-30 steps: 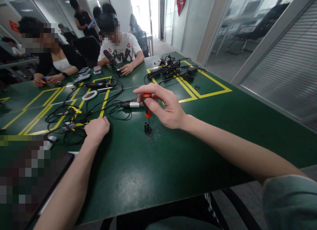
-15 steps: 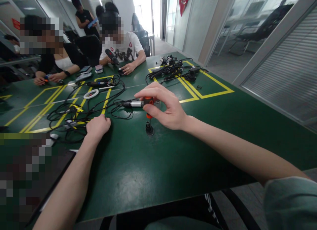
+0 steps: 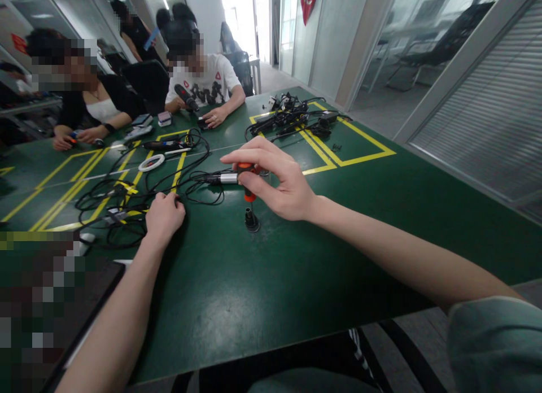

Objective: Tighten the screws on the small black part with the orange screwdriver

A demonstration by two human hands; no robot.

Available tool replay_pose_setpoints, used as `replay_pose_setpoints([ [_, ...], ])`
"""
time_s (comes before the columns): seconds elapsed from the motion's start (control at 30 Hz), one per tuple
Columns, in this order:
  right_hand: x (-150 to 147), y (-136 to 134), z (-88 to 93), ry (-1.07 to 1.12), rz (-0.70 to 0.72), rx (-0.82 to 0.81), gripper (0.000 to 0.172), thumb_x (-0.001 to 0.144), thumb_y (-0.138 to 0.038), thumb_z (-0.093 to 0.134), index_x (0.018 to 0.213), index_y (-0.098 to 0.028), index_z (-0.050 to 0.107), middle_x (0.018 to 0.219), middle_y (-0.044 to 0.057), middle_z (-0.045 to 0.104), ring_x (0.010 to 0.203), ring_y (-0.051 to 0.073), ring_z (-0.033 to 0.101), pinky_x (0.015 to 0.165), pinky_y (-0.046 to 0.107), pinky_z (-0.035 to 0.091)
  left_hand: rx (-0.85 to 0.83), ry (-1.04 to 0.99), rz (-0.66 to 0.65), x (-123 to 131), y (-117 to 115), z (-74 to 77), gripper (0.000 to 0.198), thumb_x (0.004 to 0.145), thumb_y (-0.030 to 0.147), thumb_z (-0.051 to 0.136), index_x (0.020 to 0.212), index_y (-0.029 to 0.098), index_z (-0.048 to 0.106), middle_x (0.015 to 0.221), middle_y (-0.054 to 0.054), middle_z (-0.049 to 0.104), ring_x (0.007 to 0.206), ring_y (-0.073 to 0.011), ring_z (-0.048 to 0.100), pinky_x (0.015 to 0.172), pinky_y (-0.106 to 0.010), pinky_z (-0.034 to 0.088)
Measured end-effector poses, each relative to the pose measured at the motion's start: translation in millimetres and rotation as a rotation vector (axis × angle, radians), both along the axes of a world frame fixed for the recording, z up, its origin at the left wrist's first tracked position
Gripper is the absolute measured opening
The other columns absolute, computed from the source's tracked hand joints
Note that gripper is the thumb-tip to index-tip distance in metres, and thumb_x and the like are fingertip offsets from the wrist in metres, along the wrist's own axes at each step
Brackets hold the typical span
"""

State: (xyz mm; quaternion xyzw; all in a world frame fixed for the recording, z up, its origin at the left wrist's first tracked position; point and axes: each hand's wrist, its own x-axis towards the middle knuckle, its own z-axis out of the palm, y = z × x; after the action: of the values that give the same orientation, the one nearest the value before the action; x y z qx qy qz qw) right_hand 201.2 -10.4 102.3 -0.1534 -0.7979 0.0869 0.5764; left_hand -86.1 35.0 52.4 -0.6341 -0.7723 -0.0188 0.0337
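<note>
My right hand (image 3: 279, 181) grips the orange-and-black handle of a screwdriver (image 3: 249, 197) between thumb and fingers. The screwdriver stands nearly upright, its shaft reaching down to a small black round-based part (image 3: 251, 221) on the green table (image 3: 220, 274). Behind the handle lies a silver and black cylindrical tool (image 3: 228, 178) with a cable. My left hand (image 3: 165, 212) rests on the table beside tangled black cables (image 3: 122, 215), fingers curled; whether anything is inside it is hidden.
Across the table a person in a white shirt (image 3: 218, 79) holds a dark tool. Another person (image 3: 99, 105) sits to the left. A pile of black devices and cables (image 3: 283, 119) lies at the back. A white ring (image 3: 151, 162) and a blurred-out screen (image 3: 46, 302) are on the left.
The whole view has shifted slightly. The screwdriver's handle now leans a little to the left over the black part, with my right hand still on it.
</note>
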Motion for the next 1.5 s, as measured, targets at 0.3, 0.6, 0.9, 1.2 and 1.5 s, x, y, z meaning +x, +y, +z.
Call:
replay_pose_setpoints([
  [0.3, 0.8, 1.5, -3.1, 0.013, 0.120, -0.094, 0.037, 0.115, -0.033, 0.041, 0.138, -0.017, 0.065, 0.109, 0.005, 0.070, 0.090, 0.013, 0.067, 0.090, 0.034, 0.062, -0.039, 0.007, 0.009, -0.6, -2.8, 9.6, 0.052, 0.099, 0.019, 0.040, 0.131, 0.005, 0.079, 0.137, -0.027, 0.071, 0.124, -0.0446, 0.070, 0.106, -0.053, 0.058],
  [0.6, 0.3, 0.8, -3.9, -0.012, 0.115, -0.074, 0.036, 0.116, -0.031, 0.039, 0.138, -0.014, 0.061, 0.108, 0.005, 0.066, 0.092, 0.013, 0.064, 0.086, 0.032, 0.061, 0.007, 0.014, 0.025, -14.2, 6.1, -0.1, 0.044, 0.101, 0.022, 0.044, 0.125, 0.009, 0.079, 0.129, -0.026, 0.075, 0.117, -0.0436, 0.073, 0.100, -0.052, 0.060],
  [0.9, 0.3, 2.6, -6.5, 0.038, 0.206, -0.124, 0.032, 0.116, -0.034, 0.043, 0.132, -0.014, 0.063, 0.109, 0.005, 0.067, 0.085, 0.011, 0.067, 0.077, 0.027, 0.058, 0.114, 0.084, 0.006, -22.3, 12.7, -24.1, 0.039, 0.100, 0.010, 0.041, 0.126, -0.004, 0.067, 0.130, -0.038, 0.068, 0.125, -0.0456, 0.068, 0.100, -0.053, 0.059],
  [1.2, -0.9, 2.8, -4.9, 0.089, 0.264, -0.157, 0.031, 0.112, -0.030, 0.045, 0.125, -0.012, 0.066, 0.104, 0.005, 0.068, 0.081, 0.011, 0.067, 0.073, 0.027, 0.056, 0.196, -0.079, -0.103, -15.9, 13.8, -15.7, 0.032, 0.098, 0.017, 0.045, 0.113, 0.009, 0.072, 0.121, -0.025, 0.075, 0.116, -0.0378, 0.072, 0.101, -0.046, 0.058],
  [1.5, -0.3, -1.8, 1.7, 0.053, 0.077, -0.100, 0.015, 0.102, -0.021, 0.065, 0.114, -0.013, 0.069, 0.101, 0.004, 0.074, 0.087, 0.011, 0.068, 0.073, 0.024, 0.055, 0.251, -0.538, -0.330, 8.9, 4.1, -10.4, 0.030, 0.088, 0.033, 0.062, 0.100, 0.018, 0.085, 0.097, -0.009, 0.085, 0.087, -0.0261, 0.076, 0.086, -0.035, 0.059],
])
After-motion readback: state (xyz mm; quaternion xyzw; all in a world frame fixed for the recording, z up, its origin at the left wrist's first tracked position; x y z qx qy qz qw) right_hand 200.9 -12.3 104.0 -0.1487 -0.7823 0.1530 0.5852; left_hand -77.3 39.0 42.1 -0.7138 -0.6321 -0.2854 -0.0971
